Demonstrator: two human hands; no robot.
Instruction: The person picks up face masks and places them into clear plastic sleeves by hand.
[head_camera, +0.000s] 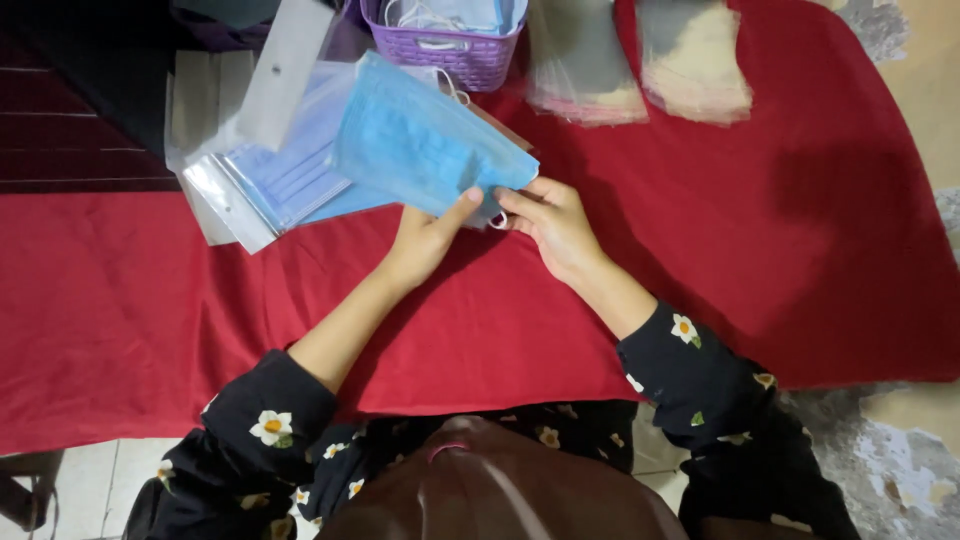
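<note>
Two hands: both pinch one stack of blue face masks (425, 145) at its lower right corner, held above the red cloth (750, 250).
Left hand (425, 240): thumb on top, fingers under the masks.
Right hand (550, 220): fingertips closed on the corner.
Beside the masks: clear bags (245, 205) holding more masks, left.
Far edge: purple basket (450, 50), two stacks of clear sleeves (640, 65).

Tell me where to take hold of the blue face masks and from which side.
Likely best at the near short edge of the blue face masks, coming from the person's side. That end sticks out free over the red cloth, while the far end lies over the clear packet. The left hand and right hand pinch it there, thumbs on top.
</note>
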